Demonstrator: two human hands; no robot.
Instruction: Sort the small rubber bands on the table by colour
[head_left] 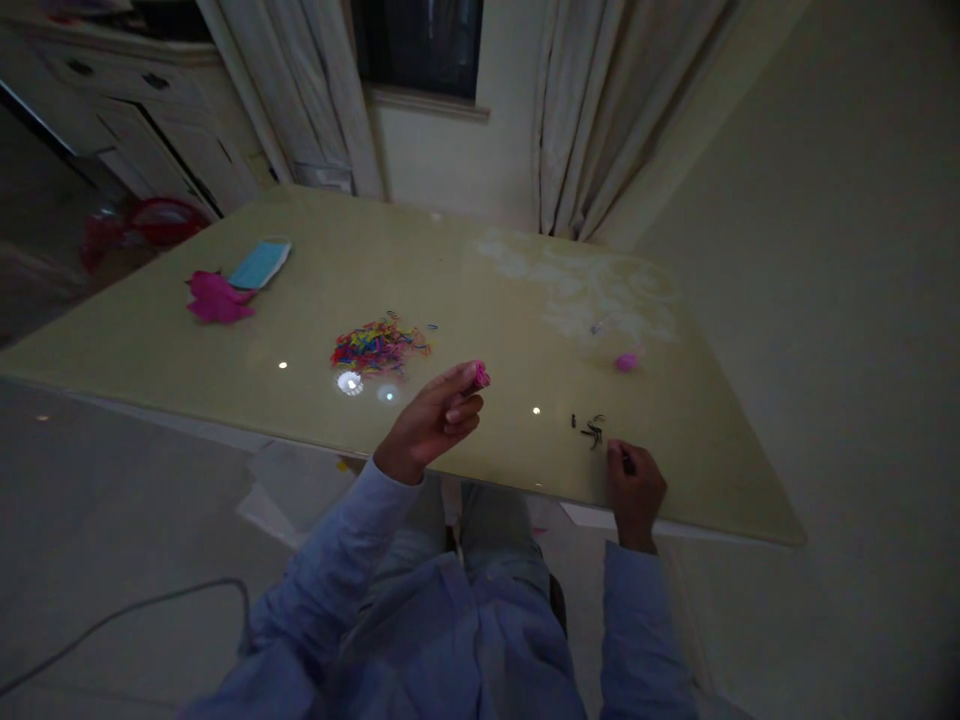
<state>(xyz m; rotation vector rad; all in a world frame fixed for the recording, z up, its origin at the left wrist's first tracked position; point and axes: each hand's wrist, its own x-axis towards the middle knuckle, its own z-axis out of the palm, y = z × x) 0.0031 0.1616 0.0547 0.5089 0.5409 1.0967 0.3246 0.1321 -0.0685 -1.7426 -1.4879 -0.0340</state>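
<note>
Over the table's front part, my left hand (439, 415) is closed, pinching a small crumpled pink bundle (481, 376) between thumb and fingers. What the bundle is made of is too small to tell. My right hand (637, 492) rests at the front edge on the right, its fingers curled in. Whatever it may hold is hidden. Just left of its fingertips lie several thin black curved pieces (594, 434). To the left of my left hand is a loose pile of small multicoloured rubber bands (379, 347), a few strays at its edge.
A small pink lump (626, 362) lies at the right of the glossy table (465, 270). Toward the left are a pink cloth-like piece (219, 298) and a blue face mask (260, 264). Curtains (585, 110) hang behind, and a wall (840, 300) runs along the right.
</note>
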